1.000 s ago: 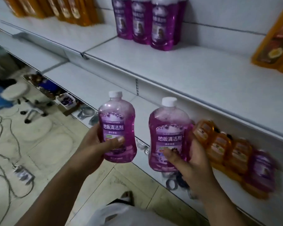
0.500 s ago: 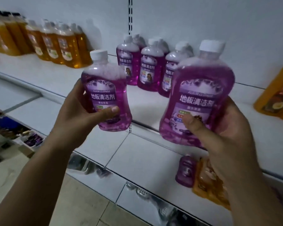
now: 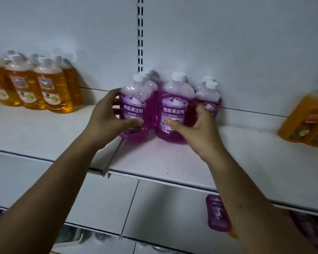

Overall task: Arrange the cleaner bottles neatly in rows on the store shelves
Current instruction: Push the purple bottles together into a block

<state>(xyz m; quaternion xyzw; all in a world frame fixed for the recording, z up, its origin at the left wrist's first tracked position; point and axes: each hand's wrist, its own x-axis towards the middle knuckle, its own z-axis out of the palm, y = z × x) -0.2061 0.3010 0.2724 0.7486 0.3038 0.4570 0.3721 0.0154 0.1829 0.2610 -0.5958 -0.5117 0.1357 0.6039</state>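
My left hand (image 3: 106, 116) grips a purple cleaner bottle (image 3: 133, 105) with a white cap, standing on the white upper shelf (image 3: 154, 162). Beside it, my right hand (image 3: 198, 127) grips a second purple bottle (image 3: 175, 105), also resting on the shelf. Both sit directly in front of several more purple bottles (image 3: 208, 94) grouped against the back wall. The thumbs lie across the lower labels.
Several orange bottles (image 3: 44, 88) stand in rows at the shelf's left. Another orange bottle pack (image 3: 308, 116) is at the right edge. A purple bottle (image 3: 217, 213) lies on the lower shelf beneath my right forearm. A slotted upright (image 3: 140, 33) runs up the back wall.
Both hands have risen from the lower shelf level and carried the two purple bottles forward, setting them down on the upper shelf in front of the purple group.
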